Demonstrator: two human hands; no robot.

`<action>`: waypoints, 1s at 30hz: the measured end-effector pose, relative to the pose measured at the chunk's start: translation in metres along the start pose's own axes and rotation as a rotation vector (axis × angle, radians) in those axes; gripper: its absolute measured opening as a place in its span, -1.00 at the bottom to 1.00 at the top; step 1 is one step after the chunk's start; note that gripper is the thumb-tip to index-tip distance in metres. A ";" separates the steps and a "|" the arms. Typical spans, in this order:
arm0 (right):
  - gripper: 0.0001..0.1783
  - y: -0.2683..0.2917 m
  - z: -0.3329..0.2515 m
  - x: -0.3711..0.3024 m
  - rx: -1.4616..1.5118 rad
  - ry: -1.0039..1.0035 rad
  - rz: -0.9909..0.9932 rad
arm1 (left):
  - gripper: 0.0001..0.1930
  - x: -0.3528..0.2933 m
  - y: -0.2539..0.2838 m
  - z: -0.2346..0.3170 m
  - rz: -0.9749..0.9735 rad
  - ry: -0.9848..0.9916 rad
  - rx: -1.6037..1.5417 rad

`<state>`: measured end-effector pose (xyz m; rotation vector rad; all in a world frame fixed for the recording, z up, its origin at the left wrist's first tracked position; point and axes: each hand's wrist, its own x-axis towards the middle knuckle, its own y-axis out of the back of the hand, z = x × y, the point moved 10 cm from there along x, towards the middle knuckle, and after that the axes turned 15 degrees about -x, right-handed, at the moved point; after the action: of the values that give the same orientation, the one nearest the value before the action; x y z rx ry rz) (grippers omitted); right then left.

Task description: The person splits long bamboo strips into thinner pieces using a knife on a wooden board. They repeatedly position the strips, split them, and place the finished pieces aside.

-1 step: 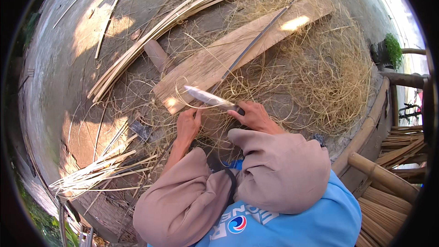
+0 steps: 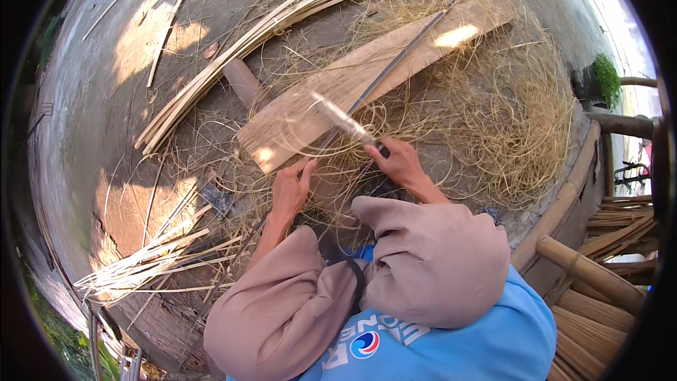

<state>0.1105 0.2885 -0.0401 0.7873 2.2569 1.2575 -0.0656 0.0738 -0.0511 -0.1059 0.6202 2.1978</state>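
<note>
My right hand (image 2: 402, 168) grips the dark handle of a knife (image 2: 341, 118), whose pale blade points up and left over a wooden board (image 2: 293, 127). The blade is smeared by motion. To its left my left hand (image 2: 288, 187) is closed, thumb against fingers, at the board's near end. From its fingertips a thin bamboo strip (image 2: 317, 155) curls toward the knife, partly blurred. Across the board lies a long, straight dark strip (image 2: 398, 60), its near end close to both hands.
A long bundle of pale bamboo strips (image 2: 282, 17) curves beyond the board. Curly shavings (image 2: 515, 134) heap on the right. Shorter split strips (image 2: 159, 261) lie at left. A bamboo rail (image 2: 564, 190) and stacked bundles (image 2: 592, 331) stand at right.
My right hand has moved slightly right and up, and the knife blade has swung upward, away from my left hand. My left hand has hardly moved.
</note>
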 end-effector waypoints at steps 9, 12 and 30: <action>-0.34 0.015 -0.009 -0.004 -0.148 0.203 -0.046 | -0.58 0.000 0.001 0.005 -0.069 0.094 -0.082; -0.38 0.033 0.040 0.035 -0.135 -0.035 -0.020 | -0.57 0.009 0.004 0.018 -0.124 0.223 -0.023; -0.20 0.054 0.080 0.083 -0.185 0.105 0.005 | -0.61 -0.042 0.045 -0.020 -0.070 0.127 -0.107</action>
<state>0.1122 0.4160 -0.0405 0.6735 2.1796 1.5166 -0.0749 0.0111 -0.0388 -0.3200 0.5598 2.1682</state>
